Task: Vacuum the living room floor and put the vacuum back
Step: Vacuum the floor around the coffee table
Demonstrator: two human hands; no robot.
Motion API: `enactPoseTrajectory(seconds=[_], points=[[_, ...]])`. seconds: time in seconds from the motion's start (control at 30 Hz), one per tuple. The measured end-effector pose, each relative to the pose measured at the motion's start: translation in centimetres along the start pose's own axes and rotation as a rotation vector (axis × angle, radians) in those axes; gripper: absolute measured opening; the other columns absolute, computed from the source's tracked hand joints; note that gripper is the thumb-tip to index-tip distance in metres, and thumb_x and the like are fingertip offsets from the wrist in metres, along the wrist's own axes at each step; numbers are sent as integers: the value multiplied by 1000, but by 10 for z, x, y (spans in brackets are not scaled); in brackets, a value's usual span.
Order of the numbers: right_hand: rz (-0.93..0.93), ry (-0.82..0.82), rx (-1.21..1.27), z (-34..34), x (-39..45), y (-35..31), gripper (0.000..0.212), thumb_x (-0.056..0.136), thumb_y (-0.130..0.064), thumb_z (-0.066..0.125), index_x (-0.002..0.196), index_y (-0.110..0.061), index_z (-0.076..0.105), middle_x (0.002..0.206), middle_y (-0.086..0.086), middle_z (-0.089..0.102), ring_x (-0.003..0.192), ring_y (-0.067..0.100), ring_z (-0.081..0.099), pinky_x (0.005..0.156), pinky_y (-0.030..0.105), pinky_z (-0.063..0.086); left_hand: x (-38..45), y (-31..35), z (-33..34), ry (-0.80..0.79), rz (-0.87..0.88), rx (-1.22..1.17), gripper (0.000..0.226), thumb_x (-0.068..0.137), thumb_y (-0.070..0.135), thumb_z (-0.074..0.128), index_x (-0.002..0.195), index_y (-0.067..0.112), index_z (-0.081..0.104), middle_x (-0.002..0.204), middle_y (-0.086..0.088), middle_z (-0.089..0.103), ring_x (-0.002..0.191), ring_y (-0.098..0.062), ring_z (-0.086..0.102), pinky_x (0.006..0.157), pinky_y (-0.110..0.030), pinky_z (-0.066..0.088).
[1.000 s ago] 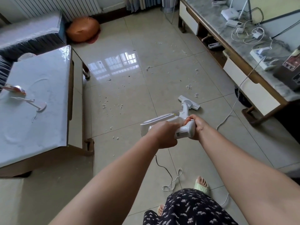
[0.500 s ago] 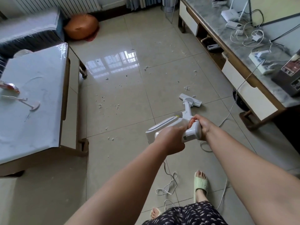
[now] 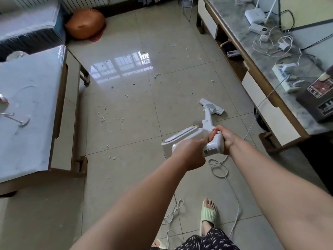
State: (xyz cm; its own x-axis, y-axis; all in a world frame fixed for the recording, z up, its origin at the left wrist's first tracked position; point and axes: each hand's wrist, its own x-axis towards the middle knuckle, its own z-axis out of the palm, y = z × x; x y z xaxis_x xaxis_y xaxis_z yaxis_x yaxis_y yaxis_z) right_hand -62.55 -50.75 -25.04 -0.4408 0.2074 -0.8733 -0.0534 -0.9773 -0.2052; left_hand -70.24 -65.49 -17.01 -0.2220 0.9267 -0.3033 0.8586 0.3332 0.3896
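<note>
Both hands are on the vacuum (image 3: 196, 137) right now. Your right hand (image 3: 226, 139) is wrapped around the handle, fingers curled over its front. Your left hand (image 3: 189, 153) is closed on the rear of the body just beside it, though its fingers are hidden behind the knuckles. So that's a firm two-handed grip, with the vacuum held out in front of you at about waist height.

From there the wand slopes down and away to the floor head (image 3: 212, 107), which sits flat on the tiles. It looks like a light, stiff, hard-plastic stick machine, so it should steer easily from the handle. The smooth casing could twist in your palm, so keep that right hand on the handle and let the left only steady the body.

Watch the cord (image 3: 219, 168). It loops on the floor (image 3: 126, 159) right under your hands, trails back past your sandalled foot (image 3: 208, 215) and runs up toward the power strip (image 3: 284, 78) on the right. It's soft and easy to snag or step on.

The floor is glossy tile, so the head should glide. White crumbs (image 3: 111, 120) lie scattered to the left of the head, near the low tabletop (image 3: 32, 98), with more specks further up the room. Most of the vacuuming looks to be ahead of you. The TV stand (image 3: 261, 98) hems you in on the right, and an orange cushion (image 3: 85, 23) sits at the far wall.
</note>
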Motion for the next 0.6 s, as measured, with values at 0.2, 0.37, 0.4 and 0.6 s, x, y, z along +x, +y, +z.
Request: enactPoseTrajectory(seconds=[0.2, 0.37, 0.4, 0.6], points=[[33, -20, -7, -5, 3, -39, 17, 63, -7, 48, 48, -13, 41, 40, -5, 41, 32, 5, 42, 36, 16, 42, 32, 22, -5, 14, -18, 2, 35, 81, 17, 58, 116, 22, 59, 102, -7, 66, 93, -30, 61, 67, -28, 41], [14, -25, -5, -6, 5, -55, 15, 63, -7, 49, 57, -16, 38, 40, -5, 41, 31, 5, 42, 36, 14, 42, 45, 32, -9, 15, -34, 26, 38, 82, 16, 57, 119, 24, 57, 104, -7, 66, 94, -31, 61, 68, -29, 43], [17, -33, -2, -6, 5, -54, 16, 63, -7, 49, 58, -17, 37, 40, -5, 41, 31, 5, 42, 36, 14, 42, 45, 33, -10, 16, -35, 33, 39, 82, 16, 57, 120, 24, 57, 104, -7, 66, 94, -31, 61, 69, -30, 44], [13, -58, 18, 2, 2, -39, 17, 61, -9, 52, 63, -17, 38, 41, -5, 43, 31, 5, 43, 35, 15, 41, 30, 26, -16, 21, -67, 44, 41, 81, 14, 56, 121, 25, 57, 105, -7, 66, 96, -31, 60, 69, -30, 43]])
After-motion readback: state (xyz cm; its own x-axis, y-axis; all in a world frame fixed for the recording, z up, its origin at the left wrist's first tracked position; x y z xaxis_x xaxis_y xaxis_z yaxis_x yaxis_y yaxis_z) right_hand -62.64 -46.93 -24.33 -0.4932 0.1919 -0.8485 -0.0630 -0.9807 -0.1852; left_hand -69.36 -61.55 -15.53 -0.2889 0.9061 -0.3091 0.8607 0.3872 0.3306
